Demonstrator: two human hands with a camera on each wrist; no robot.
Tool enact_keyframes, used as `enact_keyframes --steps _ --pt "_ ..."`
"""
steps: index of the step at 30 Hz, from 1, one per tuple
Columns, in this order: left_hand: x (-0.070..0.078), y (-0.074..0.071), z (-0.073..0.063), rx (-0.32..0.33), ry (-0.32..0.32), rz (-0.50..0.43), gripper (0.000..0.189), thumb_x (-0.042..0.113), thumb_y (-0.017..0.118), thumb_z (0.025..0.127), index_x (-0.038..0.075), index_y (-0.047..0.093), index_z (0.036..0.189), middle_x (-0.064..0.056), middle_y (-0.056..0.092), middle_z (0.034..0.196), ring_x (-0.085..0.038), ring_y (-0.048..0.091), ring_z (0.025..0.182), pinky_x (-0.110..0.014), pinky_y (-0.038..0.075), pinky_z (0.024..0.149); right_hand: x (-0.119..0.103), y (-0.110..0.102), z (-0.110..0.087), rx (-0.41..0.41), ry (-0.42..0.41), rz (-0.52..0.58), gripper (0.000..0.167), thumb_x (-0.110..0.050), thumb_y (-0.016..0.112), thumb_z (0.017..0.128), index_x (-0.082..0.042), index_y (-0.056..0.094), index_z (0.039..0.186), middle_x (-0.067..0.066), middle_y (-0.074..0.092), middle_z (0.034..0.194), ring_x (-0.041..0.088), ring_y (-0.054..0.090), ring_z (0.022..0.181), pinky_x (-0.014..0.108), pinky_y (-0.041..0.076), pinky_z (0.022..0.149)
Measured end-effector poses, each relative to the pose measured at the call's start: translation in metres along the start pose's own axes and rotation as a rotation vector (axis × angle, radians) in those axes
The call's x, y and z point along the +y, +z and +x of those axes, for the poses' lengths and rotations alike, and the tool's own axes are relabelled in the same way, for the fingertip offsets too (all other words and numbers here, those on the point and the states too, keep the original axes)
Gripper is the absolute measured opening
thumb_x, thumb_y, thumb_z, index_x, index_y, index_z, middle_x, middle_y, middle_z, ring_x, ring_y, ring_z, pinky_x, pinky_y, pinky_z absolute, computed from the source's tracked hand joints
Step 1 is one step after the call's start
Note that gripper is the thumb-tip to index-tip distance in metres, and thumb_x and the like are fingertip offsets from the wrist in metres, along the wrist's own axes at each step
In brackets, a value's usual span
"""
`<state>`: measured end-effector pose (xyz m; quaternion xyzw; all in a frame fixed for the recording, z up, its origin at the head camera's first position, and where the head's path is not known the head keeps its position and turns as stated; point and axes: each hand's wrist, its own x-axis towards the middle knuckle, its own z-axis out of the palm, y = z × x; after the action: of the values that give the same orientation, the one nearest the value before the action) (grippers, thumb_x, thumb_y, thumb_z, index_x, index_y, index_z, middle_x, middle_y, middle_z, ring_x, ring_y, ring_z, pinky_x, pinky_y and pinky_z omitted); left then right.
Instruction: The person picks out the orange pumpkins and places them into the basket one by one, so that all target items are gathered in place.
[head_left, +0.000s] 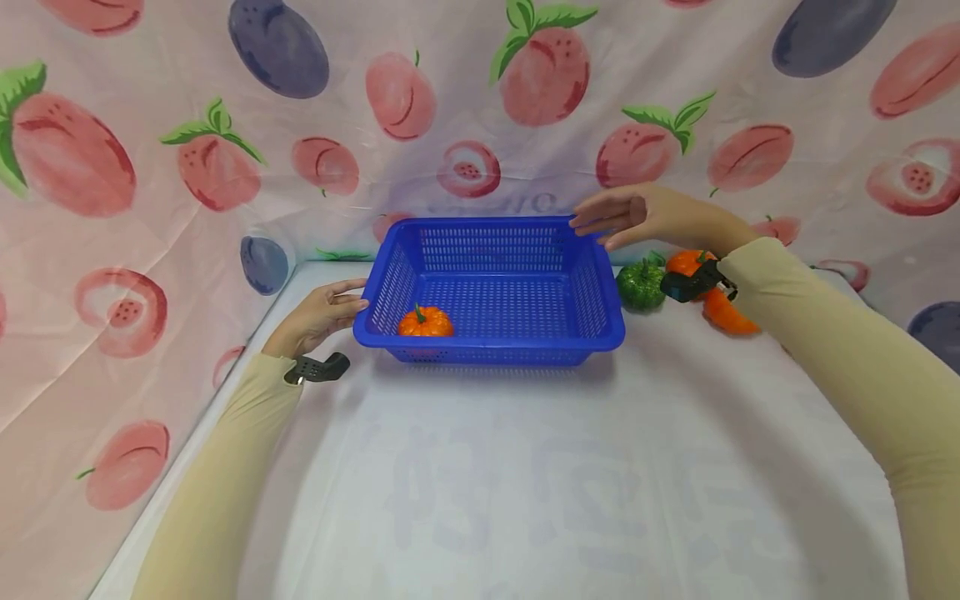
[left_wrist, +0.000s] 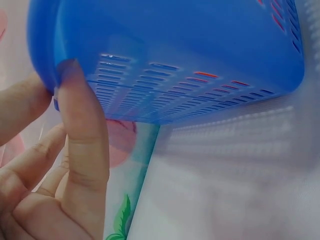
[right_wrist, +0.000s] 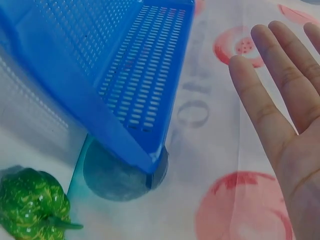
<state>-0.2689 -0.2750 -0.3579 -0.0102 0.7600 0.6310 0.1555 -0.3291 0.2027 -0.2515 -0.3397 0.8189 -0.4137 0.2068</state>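
Note:
A blue plastic basket (head_left: 489, 342) with slotted sides stands at the far part of the table. One small orange pumpkin (head_left: 425, 323) lies inside, at its near left corner. My left hand (head_left: 318, 315) pinches the basket's left rim between thumb and finger, as the left wrist view shows at close range. Over the far right corner hovers my right hand (head_left: 648, 214), its fingers extended and holding nothing. In the right wrist view its palm (right_wrist: 305, 160) appears apart from the rim.
Right of the basket sit a green pumpkin (head_left: 641, 286), an orange pumpkin (head_left: 690, 262) and another orange piece (head_left: 727, 315) partly hidden by the right wrist. A fruit-print cloth (head_left: 465, 100) hangs behind. White cloth covers the table (head_left: 487, 475).

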Motion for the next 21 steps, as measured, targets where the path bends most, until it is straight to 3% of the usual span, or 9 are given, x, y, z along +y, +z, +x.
enact_keyframes --steps 8,15,21 --pt "0.000 -0.001 0.000 0.003 -0.005 0.010 0.062 0.011 0.056 0.094 0.003 0.026 0.147 0.017 0.067 0.083 0.000 0.064 0.077 -0.014 0.054 0.074 0.004 -0.006 -0.018 0.015 -0.018 -0.008 0.049 -0.008 0.058 0.092 -0.008 0.043 0.139 -0.006 0.056 0.132 0.001 0.055 0.119 0.017 0.049 0.092" --pt "0.001 -0.001 0.001 -0.007 0.002 0.035 0.063 0.014 0.057 0.094 0.003 0.026 0.148 0.018 0.066 0.086 0.000 0.064 0.080 -0.014 0.053 0.077 0.004 -0.011 -0.037 0.067 0.010 -0.039 0.050 -0.009 0.057 0.093 -0.010 0.041 0.141 0.005 0.051 0.139 0.000 0.055 0.117 0.015 0.049 0.091" --pt "0.001 -0.001 0.000 -0.005 -0.002 0.058 0.062 0.014 0.056 0.094 0.004 0.026 0.148 0.017 0.065 0.088 -0.001 0.064 0.082 -0.015 0.054 0.077 0.011 -0.020 -0.050 0.095 -0.036 -0.041 0.049 -0.004 0.055 0.093 -0.005 0.041 0.140 -0.011 0.056 0.130 -0.001 0.056 0.115 0.014 0.050 0.089"
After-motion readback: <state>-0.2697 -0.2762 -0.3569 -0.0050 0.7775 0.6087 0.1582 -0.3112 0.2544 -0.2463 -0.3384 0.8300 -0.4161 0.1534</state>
